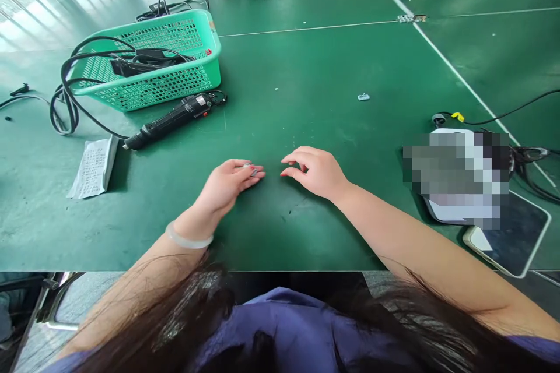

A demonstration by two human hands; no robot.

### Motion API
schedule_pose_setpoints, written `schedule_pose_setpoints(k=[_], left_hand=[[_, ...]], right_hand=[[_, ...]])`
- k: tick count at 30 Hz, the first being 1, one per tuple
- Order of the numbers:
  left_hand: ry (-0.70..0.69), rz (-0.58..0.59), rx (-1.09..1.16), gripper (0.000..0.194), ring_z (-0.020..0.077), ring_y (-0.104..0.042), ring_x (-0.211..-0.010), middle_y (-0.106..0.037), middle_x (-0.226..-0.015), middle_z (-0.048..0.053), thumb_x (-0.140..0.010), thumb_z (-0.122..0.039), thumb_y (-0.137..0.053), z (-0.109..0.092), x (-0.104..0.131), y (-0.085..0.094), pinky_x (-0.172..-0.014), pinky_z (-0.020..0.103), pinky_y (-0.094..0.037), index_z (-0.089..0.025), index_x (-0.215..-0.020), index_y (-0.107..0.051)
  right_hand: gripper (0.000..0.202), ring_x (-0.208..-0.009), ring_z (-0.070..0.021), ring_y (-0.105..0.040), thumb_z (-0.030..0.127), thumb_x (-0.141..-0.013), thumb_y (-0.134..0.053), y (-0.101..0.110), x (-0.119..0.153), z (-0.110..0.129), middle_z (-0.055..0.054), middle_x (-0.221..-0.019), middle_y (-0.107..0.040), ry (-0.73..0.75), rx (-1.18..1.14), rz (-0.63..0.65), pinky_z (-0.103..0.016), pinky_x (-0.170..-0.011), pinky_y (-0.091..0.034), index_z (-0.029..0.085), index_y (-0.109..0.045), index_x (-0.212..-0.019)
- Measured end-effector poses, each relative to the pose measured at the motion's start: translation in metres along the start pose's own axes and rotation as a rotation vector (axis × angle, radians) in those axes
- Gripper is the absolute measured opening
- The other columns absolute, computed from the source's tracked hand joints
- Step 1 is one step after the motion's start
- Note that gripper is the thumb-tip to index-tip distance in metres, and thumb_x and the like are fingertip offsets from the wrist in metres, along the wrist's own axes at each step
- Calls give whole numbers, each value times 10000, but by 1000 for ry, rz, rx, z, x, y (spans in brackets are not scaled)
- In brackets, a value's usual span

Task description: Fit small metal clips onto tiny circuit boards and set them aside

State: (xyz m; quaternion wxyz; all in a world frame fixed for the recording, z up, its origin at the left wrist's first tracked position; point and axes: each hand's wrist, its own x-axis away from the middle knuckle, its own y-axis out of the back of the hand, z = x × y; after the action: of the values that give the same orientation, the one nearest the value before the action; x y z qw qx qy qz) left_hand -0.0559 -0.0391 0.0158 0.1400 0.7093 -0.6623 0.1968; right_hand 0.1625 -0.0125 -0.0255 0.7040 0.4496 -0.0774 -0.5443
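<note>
apparently, the left hand (224,184) pinches a small greyish piece (254,172), partly hidden, while the right hand (321,171) is loosely spread.

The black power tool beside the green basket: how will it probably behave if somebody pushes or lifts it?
The black power tool will probably stay stiff, since its casing looks hard. It may roll when pushed, because its long body looks rounded and lies on the flat table. Its thick body suggests some weight.
</note>
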Motion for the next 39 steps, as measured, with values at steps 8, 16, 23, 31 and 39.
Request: schedule_pose_setpoints(k=[8, 16, 23, 31, 39], left_hand=[[-210, -647, -1170, 125, 227, -549, -670, -570, -710, -8, -868, -322, -585, -8, 45, 117, -646, 303, -327, -278, -883, -469], [-161, -570, -1468, 146, 217, -331, -583, -362, -643, -19, -922, -383, -456, -13, 66, 149, -622, 254, -201, -285, -839, -386], [-105, -609, -1447, 212, 241, -454, -632, -584, -694, -15, -845, -518, -543, -14, 62, 163, -664, 274, -253, -310, -818, -514], [-36, -620, -1408, 200, 246, -461, -620, -552, -613, -10, -769, -514, -614, -21, 61, 160, -674, 280, -282, -315, -762, -593], [-68, -598, -1367, 170, 280, -608, -804, -661, -720, -35, -785, -528, -624, -18, 61, 165, -732, 341, -382, -367, -792, -676]], right_hand=[[107, -593, -108, -509, 291, -897, -728, -1, 0, -6, -15, -842, -719, -15, -26, 18, -278, -618, -441, 202, -769, -940], [95, -612, -115, -530, 285, -910, -699, 1, -1, -10, -11, -825, -712, -38, -30, 28, -279, -616, -437, 214, -763, -907], [89, -609, -113, -522, 268, -900, -706, 2, -1, -10, -12, -810, -707, -55, -47, 22, -273, -607, -430, 206, -768, -891], [138, -619, -115, -531, 250, -929, -651, 3, -2, -8, -19, -834, -720, -60, -43, 22, -275, -604, -421, 212, -773, -875], [175, -625, -123, -536, 251, -933, -619, 3, -2, -8, -24, -840, -725, -64, -51, 28, -280, -606, -422, 216, -774, -858]])
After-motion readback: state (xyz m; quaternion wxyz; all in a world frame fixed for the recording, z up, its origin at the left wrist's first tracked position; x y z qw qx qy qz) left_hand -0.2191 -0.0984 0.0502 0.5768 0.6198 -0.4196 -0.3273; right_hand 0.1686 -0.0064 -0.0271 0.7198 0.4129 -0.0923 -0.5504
